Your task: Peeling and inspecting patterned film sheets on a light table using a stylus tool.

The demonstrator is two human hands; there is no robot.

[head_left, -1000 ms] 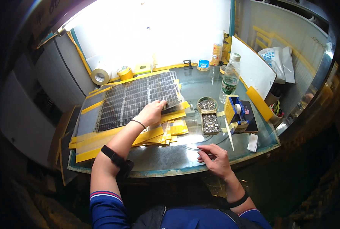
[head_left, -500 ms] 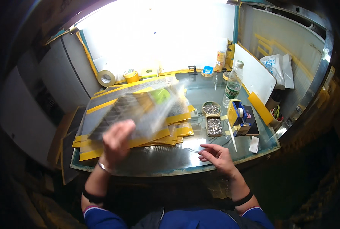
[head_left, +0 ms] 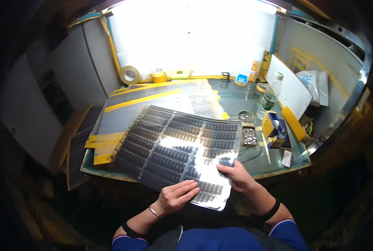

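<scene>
A large dark, glossy film sheet [head_left: 169, 140] with rows of small printed patterns is held tilted over the near part of the glass-topped table. My right hand [head_left: 239, 177] pinches its right edge, thumb on top and fingers underneath. At the near edge, my left hand [head_left: 178, 196] has its fingers together on the sheet's upper face; its thumb is hidden. Bright glare covers the sheet's lower right part. Behind it lies a stack of clear and grey sheets [head_left: 134, 109] with yellow tape strips, partly covered by the film.
Right of the film stand a round tin [head_left: 246, 118] and a rectangular tin [head_left: 249, 136] of small metallic pieces, a tape dispenser [head_left: 272, 129], a white stick [head_left: 265, 148] and a clear bottle [head_left: 270, 96]. Tape rolls [head_left: 130, 75] line the back, before a bright white panel [head_left: 186, 46].
The blurred film sheet over the stack has come nearer and lies flatter across both hands. My right hand, empty before, now grips its right edge; my left hand has moved right and nearer.
</scene>
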